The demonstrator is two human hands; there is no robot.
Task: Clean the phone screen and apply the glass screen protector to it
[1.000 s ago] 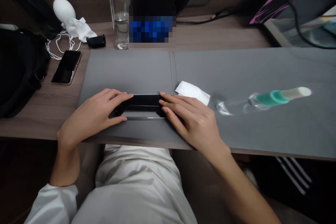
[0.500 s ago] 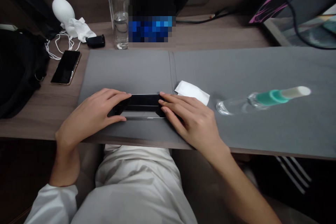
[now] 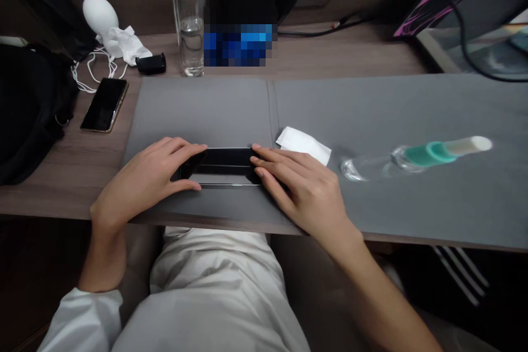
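Note:
A black glossy phone [image 3: 226, 159] lies sideways on the grey desk mat [image 3: 206, 104], its screen showing a pale reflection. My left hand [image 3: 144, 179] grips its left end, fingers along the far edge and thumb at the near edge. At the other end, my right hand [image 3: 303, 187] has its fingertips and thumb close together on the phone, covering that end. A folded white wipe or paper [image 3: 305, 144] lies just beyond my right hand. To the right, a clear bottle with a green collar and white top [image 3: 431, 153] lies on its side.
A second phone [image 3: 105, 104] lies at the left by white cables, a white rounded device [image 3: 100, 15] and a black clip-like object [image 3: 151, 64]. Behind the mat stands a glass water bottle [image 3: 192, 38]. A black bag [image 3: 33, 115] sits at far left.
Both hands stay on the phone in nearly the same pose. The whole view has shifted very slightly; nothing else has visibly moved.

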